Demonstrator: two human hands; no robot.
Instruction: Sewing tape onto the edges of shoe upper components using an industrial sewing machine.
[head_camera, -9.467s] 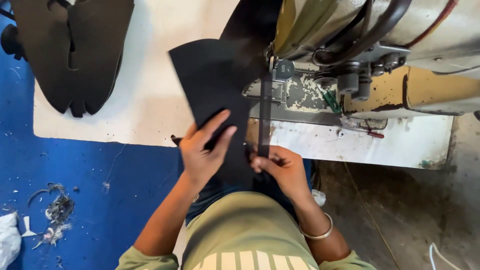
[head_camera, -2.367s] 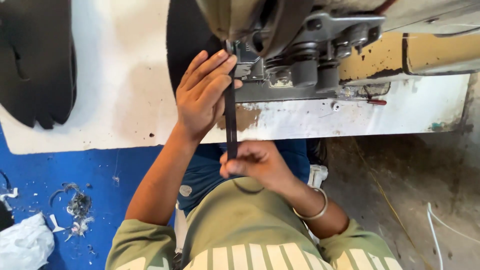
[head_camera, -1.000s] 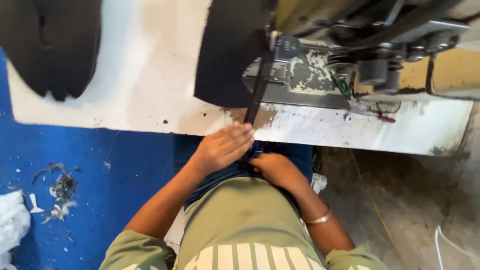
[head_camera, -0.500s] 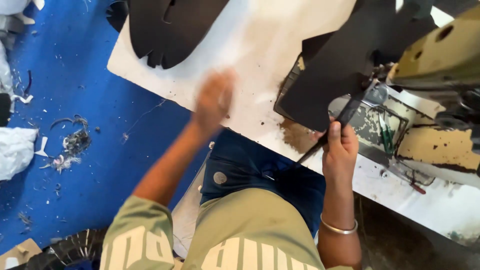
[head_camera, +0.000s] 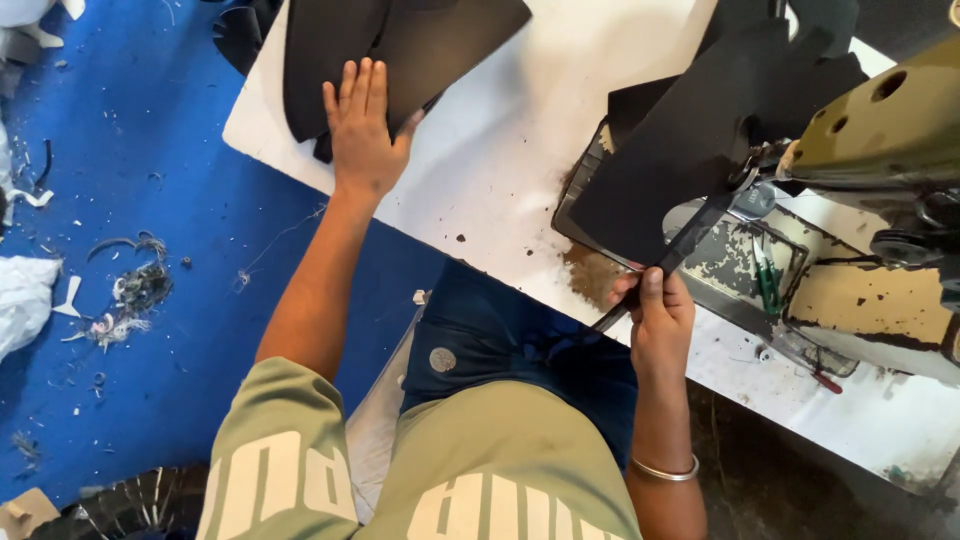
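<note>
Two hands apart: left hand (head_camera: 362, 130) flat on stacked black cut pieces (head_camera: 400, 50), upper frame; right hand (head_camera: 655, 315) pinching narrow black strip (head_camera: 690, 235) beside olive sewing machine (head_camera: 880, 125) on white desk (head_camera: 500, 150).

White desk (head_camera: 520, 130), stained brown near its front edge. Olive sewing machine (head_camera: 880, 120) on the desk's right end. Green-handled snips (head_camera: 768, 285) below the machine. Blue floor (head_camera: 130, 200) left of the desk, strewn with thread scraps (head_camera: 135, 290) and white rags (head_camera: 22, 300).

A white worktable (head_camera: 500, 150) carries stacked black cut pieces (head_camera: 400, 50) and an olive sewing machine (head_camera: 880, 130).
</note>
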